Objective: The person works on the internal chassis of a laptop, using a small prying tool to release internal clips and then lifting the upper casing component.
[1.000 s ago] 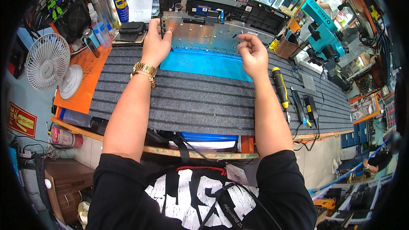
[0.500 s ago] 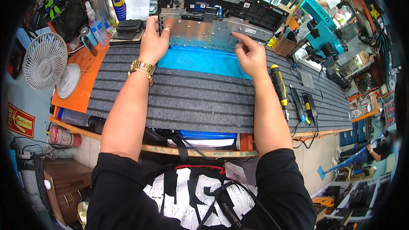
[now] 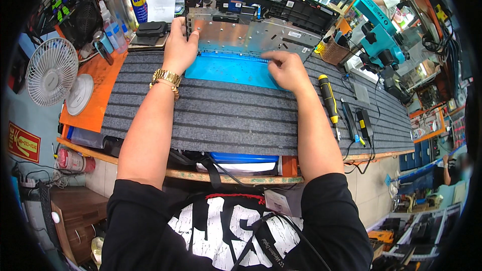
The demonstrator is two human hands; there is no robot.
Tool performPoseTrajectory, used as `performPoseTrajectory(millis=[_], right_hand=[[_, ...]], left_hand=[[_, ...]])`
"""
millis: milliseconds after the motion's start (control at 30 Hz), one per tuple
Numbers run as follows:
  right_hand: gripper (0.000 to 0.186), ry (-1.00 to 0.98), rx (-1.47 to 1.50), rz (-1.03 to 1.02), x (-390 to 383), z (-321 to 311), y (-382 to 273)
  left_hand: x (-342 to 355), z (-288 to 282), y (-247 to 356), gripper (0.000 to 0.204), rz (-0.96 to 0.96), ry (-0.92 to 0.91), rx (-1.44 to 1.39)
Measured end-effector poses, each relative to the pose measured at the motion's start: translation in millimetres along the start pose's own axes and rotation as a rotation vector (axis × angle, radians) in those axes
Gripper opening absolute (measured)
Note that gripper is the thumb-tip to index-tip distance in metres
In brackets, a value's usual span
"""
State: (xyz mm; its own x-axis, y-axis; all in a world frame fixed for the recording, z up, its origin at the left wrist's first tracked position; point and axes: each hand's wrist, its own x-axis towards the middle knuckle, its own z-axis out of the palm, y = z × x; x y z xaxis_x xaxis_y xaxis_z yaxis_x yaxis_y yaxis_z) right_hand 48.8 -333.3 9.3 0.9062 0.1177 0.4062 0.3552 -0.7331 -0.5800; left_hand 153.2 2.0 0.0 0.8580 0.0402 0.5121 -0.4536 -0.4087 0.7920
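Observation:
A laptop's top case stands on its long edge, its inner side of bare metal and black plastic facing me. My left hand is closed on its left edge, with the thumb on the inner side. Beneath the case lies a blue repair mat. Close to the case's lower edge, right of the middle, is my right hand. Its index finger points left and the other fingers are curled. Whether the fingertip touches the case I cannot tell.
A yellow-black screwdriver, a slim dark tool and a black adapter with its cable lie on the right. At the left stand a white fan and bottles. A teal microscope stands at the back right.
My right hand has moved left and slightly down, from over the metal inner side to near its lower edge. The left hand keeps its hold on the case.

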Motion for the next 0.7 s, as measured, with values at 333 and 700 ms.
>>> performPoseTrajectory(millis=[333,700], right_hand=[[0.033,-0.035,-0.03,0.109,-2.1,-6.1,-1.6],[0.032,-0.063,-0.028,0.081,-2.7,-1.2,-5.6]], left_hand=[[-1.8,-2.5,5.2,0.038,-0.035,-0.015,0.025],[-3.3,-2.9,9.0,0.038,-0.04,-0.015,0.005]])
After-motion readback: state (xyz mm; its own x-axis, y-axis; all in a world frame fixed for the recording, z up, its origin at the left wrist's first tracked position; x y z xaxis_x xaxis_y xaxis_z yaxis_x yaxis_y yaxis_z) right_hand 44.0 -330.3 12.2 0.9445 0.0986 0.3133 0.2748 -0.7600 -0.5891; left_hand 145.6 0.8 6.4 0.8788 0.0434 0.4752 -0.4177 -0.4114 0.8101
